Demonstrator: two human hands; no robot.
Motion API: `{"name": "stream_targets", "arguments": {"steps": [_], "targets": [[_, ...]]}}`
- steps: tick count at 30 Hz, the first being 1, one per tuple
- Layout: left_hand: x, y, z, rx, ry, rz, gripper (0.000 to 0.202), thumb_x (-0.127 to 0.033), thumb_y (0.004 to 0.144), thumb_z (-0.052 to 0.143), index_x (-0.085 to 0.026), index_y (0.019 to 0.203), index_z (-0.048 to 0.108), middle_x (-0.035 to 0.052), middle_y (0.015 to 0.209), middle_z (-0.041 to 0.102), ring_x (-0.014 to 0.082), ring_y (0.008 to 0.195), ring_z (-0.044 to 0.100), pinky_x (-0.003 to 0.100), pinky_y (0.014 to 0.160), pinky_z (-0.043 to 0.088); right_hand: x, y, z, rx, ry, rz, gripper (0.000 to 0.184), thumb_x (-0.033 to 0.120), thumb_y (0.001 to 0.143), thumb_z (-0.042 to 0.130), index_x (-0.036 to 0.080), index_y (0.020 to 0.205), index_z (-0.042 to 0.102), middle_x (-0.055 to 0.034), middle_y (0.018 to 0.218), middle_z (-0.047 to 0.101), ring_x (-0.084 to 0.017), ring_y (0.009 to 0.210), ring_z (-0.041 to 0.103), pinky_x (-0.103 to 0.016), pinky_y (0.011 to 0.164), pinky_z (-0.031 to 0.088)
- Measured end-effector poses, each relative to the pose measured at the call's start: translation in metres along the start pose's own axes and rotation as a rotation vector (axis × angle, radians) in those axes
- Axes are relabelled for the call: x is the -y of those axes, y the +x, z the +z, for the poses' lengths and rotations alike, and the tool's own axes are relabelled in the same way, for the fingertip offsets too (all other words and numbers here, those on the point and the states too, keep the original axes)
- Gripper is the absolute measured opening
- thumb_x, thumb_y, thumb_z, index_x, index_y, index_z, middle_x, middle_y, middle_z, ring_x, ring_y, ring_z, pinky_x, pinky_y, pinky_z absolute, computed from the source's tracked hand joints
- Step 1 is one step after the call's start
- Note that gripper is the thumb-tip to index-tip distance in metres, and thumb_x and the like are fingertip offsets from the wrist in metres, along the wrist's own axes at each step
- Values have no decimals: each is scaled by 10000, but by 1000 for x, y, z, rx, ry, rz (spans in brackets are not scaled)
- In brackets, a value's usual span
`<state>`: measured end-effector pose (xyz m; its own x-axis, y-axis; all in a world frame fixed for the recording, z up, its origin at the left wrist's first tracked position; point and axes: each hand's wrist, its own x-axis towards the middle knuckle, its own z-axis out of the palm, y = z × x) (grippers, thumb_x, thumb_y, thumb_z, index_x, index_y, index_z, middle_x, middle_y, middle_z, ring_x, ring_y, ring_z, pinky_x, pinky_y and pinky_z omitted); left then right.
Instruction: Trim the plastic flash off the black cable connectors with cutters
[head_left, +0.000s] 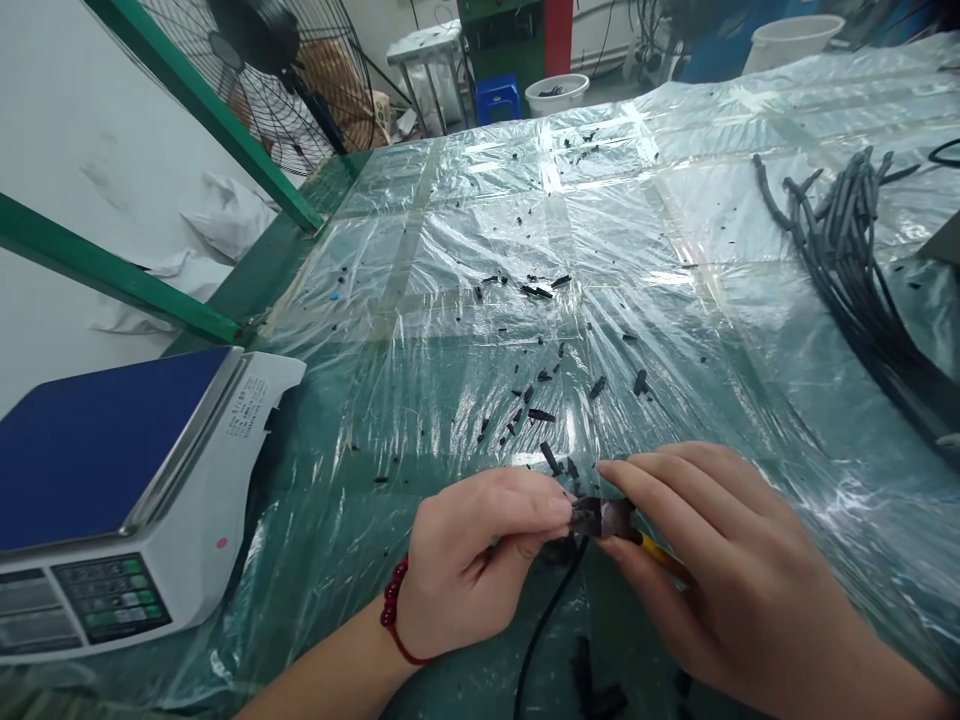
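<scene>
My left hand, with a red bead bracelet at the wrist, pinches a small black plastic piece between thumb and forefinger. A thin black cable runs down from beside that piece. Around a pair of cutting nippers with yellow handles, my right hand is closed. The nippers' jaws meet the black piece; whether they are fully closed I cannot make out. Black scraps lie scattered just beyond my hands, and dark pieces lie below them.
A digital scale stands at left beside green frame bars. At right lies a bundle of dark cables. Plastic sheeting covers the table. Beyond it are a fan, a blue stool and white tubs.
</scene>
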<state>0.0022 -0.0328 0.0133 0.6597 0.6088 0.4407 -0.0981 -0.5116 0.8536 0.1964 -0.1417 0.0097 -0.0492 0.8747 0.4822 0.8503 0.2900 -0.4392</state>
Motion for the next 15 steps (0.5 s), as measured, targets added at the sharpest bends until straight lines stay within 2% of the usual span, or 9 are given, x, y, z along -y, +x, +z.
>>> {"name": "stream_targets", "arguments": {"steps": [4, 15], "targets": [[-1, 0, 2, -36, 10, 0, 291, -60, 898, 687, -276, 1089, 732, 43, 945, 801, 213, 848, 775, 336, 751, 648, 1, 1, 0, -32, -16, -1, 260, 201, 941, 613, 94, 1178, 630, -116, 1046, 698, -253, 965, 585, -421, 860, 457], [0, 1, 2, -38, -25, -25, 364, -34, 901, 676, -299, 1144, 731, 40, 981, 804, 217, 878, 774, 362, 788, 651, 0, 0, -1, -43, -5, -14, 261, 180, 921, 634, 79, 1161, 647, -116, 1011, 704, -253, 935, 595, -418, 836, 458]]}}
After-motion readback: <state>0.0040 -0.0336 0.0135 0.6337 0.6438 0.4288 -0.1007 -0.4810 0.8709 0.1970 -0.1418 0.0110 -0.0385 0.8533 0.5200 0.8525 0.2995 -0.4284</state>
